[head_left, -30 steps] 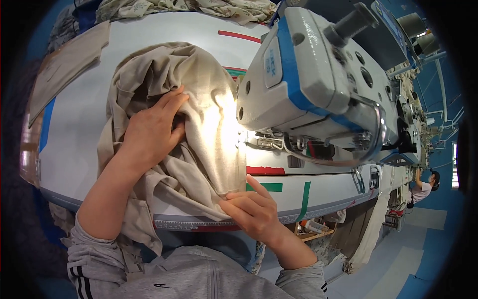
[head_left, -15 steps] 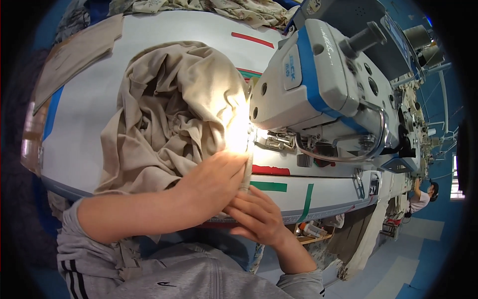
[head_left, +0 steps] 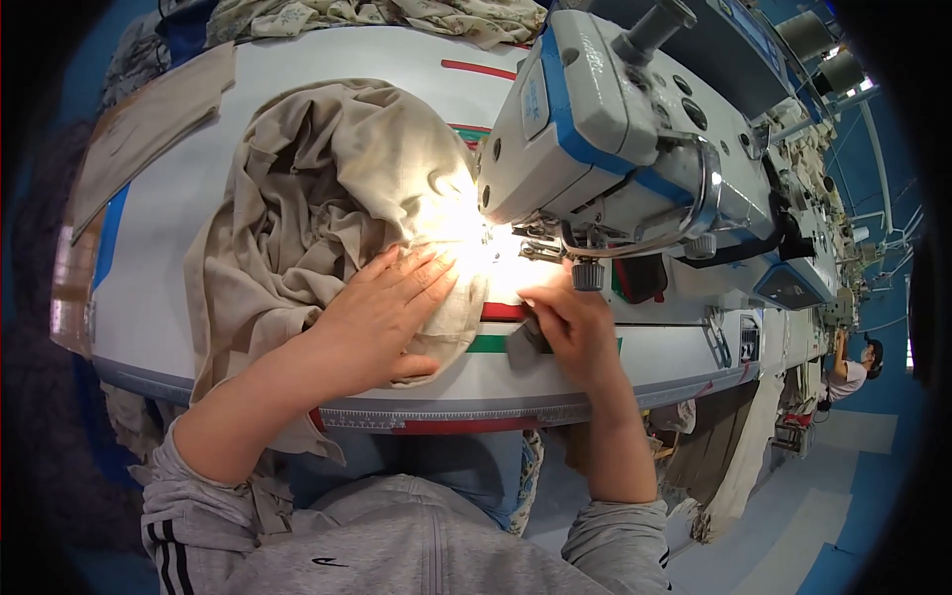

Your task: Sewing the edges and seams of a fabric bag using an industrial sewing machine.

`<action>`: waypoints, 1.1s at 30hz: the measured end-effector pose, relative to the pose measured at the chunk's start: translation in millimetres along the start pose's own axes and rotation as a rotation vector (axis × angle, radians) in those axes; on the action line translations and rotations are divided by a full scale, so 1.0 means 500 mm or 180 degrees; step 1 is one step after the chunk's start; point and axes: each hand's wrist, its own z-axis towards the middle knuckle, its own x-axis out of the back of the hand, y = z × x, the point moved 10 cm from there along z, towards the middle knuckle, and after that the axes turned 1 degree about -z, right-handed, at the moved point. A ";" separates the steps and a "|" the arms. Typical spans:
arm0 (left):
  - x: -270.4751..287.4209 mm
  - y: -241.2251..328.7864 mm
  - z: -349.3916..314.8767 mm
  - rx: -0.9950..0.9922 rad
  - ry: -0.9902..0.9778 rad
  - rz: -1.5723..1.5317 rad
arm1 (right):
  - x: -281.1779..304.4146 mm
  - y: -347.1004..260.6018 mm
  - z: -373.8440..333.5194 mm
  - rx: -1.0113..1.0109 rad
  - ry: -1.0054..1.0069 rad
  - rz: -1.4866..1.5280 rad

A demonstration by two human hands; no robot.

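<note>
On tabletop (head_left: 149, 258): resting left grip (head_left: 372, 322), spread, on beige cloth (head_left: 392, 149); poising right grip (head_left: 577, 335) near sewing machine (head_left: 605, 109), cannot tell closure.

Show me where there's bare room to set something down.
Free: white table between the flat cloth and beige bundle, and between that bundle and floral cloth. Crowded: beside the sewing machine, with the left hand on the bundle and the right hand close by.

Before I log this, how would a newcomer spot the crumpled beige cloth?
Find the white-and-blue sewing machine; the crumpled beige cloth lies left of it on the white table, under the person's left hand. Unlike the flat beige fabric piece farther left, it is bunched into folds.
</note>
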 end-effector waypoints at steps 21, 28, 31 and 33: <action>0.016 0.062 0.018 -0.1106 0.0785 0.0178 | -0.071 -0.185 -0.072 0.1474 -0.0168 -0.0071; 0.009 0.032 0.041 -0.0765 0.0540 -0.0202 | -0.079 -0.176 -0.058 0.1382 -0.0369 -0.0026; 0.010 0.022 0.047 -0.0764 0.0507 -0.0281 | -0.077 -0.172 -0.044 0.1358 -0.0367 -0.0002; 0.017 0.018 0.051 -0.0776 0.0568 -0.0209 | -0.077 -0.166 -0.034 0.1357 -0.0391 0.0033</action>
